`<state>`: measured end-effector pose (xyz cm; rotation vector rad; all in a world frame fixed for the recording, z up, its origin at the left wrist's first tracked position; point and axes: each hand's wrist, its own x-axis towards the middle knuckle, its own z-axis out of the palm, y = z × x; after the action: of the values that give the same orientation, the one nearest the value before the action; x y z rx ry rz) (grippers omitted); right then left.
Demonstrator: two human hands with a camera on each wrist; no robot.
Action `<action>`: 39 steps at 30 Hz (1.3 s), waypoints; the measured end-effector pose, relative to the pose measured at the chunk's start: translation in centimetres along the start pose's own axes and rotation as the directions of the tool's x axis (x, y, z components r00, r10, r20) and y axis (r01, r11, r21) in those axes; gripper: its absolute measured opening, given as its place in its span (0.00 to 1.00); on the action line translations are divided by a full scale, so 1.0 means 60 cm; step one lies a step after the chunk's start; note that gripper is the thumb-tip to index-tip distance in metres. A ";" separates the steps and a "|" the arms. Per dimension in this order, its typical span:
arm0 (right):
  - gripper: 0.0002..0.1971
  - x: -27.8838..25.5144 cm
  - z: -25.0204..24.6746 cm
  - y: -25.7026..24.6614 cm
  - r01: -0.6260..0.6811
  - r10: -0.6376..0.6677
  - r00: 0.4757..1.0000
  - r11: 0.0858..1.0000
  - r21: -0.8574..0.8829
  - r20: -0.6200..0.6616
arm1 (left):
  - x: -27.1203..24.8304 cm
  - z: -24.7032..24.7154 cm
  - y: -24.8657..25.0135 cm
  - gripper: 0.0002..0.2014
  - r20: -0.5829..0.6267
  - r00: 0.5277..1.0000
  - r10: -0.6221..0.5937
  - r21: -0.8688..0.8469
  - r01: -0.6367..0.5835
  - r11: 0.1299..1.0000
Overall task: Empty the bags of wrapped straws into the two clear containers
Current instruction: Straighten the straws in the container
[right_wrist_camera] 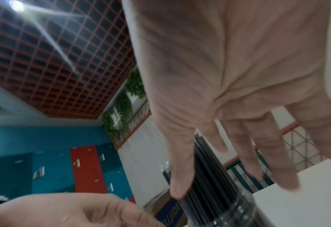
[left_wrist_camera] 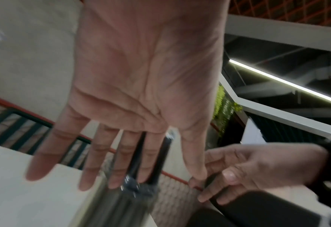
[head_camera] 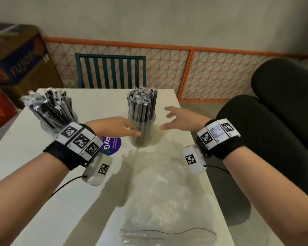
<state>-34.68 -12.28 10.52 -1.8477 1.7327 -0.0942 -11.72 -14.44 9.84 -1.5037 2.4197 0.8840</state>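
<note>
Two clear containers stand on the white table (head_camera: pixel 34 174), both packed with upright black wrapped straws. The left container (head_camera: pixel 59 124) is at the far left; its straws (head_camera: pixel 50 105) fan out. The right container (head_camera: pixel 141 132) (right_wrist_camera: pixel 228 212) stands mid-table with a tight bundle of straws (head_camera: pixel 142 103). My left hand (head_camera: pixel 124 127) (left_wrist_camera: pixel 141 76) is at this container's left side with straight fingers; whether they touch it is unclear. My right hand (head_camera: pixel 178 118) (right_wrist_camera: pixel 228 76) hovers to its right, spread and empty. Empty clear plastic bags (head_camera: pixel 160 183) lie flat near me.
A dark slatted chair (head_camera: pixel 110 70) stands behind the table's far edge, in front of an orange grid fence (head_camera: pixel 167 68). Cardboard boxes (head_camera: pixel 16 55) are stacked at the left. A black padded seat (head_camera: pixel 283 112) sits close to the table's right edge. A purple sticker (head_camera: pixel 110 145) is on the tabletop.
</note>
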 end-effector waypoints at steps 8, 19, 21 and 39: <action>0.69 0.119 0.073 -0.047 0.135 0.008 0.956 0.875 0.465 -0.292 | 0.091 -0.012 -0.021 0.45 -0.312 0.948 -0.067 -0.612 -0.147 0.777; 0.39 0.124 0.032 -0.020 0.316 -0.182 0.934 0.823 0.473 -0.306 | 0.113 -0.043 -0.022 0.33 -0.492 0.870 0.038 -0.579 -0.359 0.732; 0.48 0.125 0.023 -0.002 0.283 -0.237 0.959 0.838 0.467 -0.156 | 0.108 -0.053 -0.036 0.39 -0.375 0.924 0.072 -0.602 -0.302 0.739; 0.47 0.152 -0.003 0.003 0.306 -0.286 0.952 0.848 0.433 -0.112 | 0.116 -0.053 -0.030 0.39 -0.315 0.940 0.135 -0.603 -0.308 0.736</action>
<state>-33.57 -20.79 7.47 -1.7487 1.2949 -0.6107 -12.99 -22.16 8.74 -1.6061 2.6642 1.8494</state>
